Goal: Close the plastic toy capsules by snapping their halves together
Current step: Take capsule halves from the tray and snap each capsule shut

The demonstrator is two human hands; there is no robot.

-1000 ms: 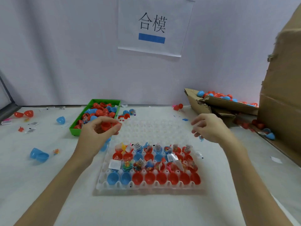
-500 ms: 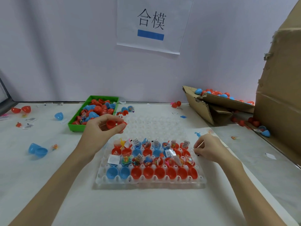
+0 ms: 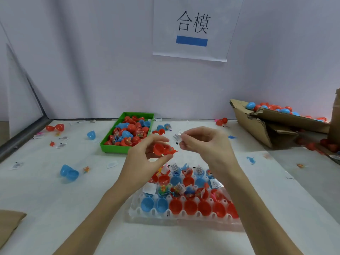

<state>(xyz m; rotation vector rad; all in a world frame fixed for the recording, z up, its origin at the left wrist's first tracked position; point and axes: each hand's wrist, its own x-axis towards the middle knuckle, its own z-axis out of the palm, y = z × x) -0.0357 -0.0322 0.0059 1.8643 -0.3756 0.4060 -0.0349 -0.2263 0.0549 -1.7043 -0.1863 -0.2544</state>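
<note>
1. Above the clear capsule tray (image 3: 147, 214), the left hand (image 3: 145, 159) is holding an open red capsule (image 3: 162, 149) — thumb and fingers curling round its hinged halves.
2. Just beside that capsule, the right hand (image 3: 206, 144) is pinching a small clear packet (image 3: 177, 137) between thumb and fingertips.
3. Behind the tray, a green bin (image 3: 117, 147) is sitting full of red and blue capsules — a torn cardboard box (image 3: 257, 126) is lying off to the tray's far right.

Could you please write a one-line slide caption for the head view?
Left hand holds an open red capsule while right hand pinches a small packet above the tray.
</note>
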